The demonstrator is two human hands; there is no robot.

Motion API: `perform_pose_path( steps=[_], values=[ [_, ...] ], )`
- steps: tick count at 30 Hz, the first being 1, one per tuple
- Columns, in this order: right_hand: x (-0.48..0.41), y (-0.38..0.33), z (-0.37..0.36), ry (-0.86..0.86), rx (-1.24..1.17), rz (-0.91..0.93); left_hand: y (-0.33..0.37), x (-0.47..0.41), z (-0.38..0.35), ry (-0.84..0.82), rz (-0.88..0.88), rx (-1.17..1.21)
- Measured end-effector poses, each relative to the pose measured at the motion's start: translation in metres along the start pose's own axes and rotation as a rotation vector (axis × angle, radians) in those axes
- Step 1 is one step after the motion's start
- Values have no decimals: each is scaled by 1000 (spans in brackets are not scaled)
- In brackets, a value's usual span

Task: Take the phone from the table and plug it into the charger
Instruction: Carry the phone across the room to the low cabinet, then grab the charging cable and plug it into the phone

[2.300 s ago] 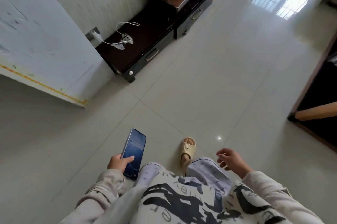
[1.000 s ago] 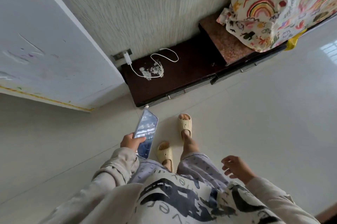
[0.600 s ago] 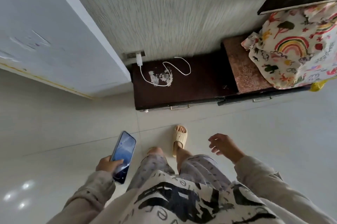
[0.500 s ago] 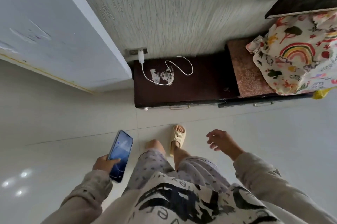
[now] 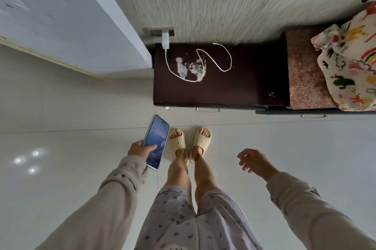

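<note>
My left hand (image 5: 140, 149) grips a phone (image 5: 156, 140) with a lit blue screen, held out over the floor tiles left of my feet. A white charger plug (image 5: 165, 40) sits in a wall socket (image 5: 157, 32) above a low dark cabinet (image 5: 250, 82). Its white cable (image 5: 223, 54) lies in loose curves on the cabinet top, with the free end near the wall. My right hand (image 5: 254, 161) hangs empty to the right, fingers loosely apart, well short of the cabinet.
I stand facing the cabinet in cream slippers (image 5: 190, 140). A pale door (image 5: 61, 25) stands open on the left beside the socket. A raised brown-topped unit (image 5: 305, 70) with a patterned cloth bundle (image 5: 352, 56) adjoins on the right. Glossy floor tiles (image 5: 61, 168) lie all around.
I have walked up to the cabinet and stopped with both feet together. The phone stays in my left hand, lifted a little forward. My right hand has dropped lower to the right.
</note>
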State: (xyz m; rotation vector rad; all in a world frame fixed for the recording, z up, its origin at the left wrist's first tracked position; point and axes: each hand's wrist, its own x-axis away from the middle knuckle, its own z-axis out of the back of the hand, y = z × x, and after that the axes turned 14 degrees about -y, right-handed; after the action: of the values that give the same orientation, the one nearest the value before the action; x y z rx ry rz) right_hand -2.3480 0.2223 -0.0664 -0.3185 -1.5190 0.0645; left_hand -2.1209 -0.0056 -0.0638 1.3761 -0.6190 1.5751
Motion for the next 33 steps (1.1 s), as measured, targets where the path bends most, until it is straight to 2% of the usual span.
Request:
perform_pose_path(
  steps=[6, 9, 15, 20, 23, 26, 33],
  values=[
    [-92, -36, 35, 51, -22, 9, 44, -78, -19, -74, -32, 167],
    [-156, -65, 62, 133, -6, 59, 60, -123, -29, -96, -56, 241],
    [-271, -135, 141, 426, 35, 130, 66, -198, -46, -139, -24, 465],
    [-337, -207, 178, 685, 305, 258, 60, -242, -55, -200, -37, 585],
    [-370, -231, 178, 683, 430, 316, 56, -257, -56, -246, -51, 629],
    [-395, -243, 173, 673, 568, 287, 48, -269, -56, -283, -53, 670],
    [-417, -260, 171, 789, 475, 360, 43, -281, -47, -361, -109, 645]
  ],
)
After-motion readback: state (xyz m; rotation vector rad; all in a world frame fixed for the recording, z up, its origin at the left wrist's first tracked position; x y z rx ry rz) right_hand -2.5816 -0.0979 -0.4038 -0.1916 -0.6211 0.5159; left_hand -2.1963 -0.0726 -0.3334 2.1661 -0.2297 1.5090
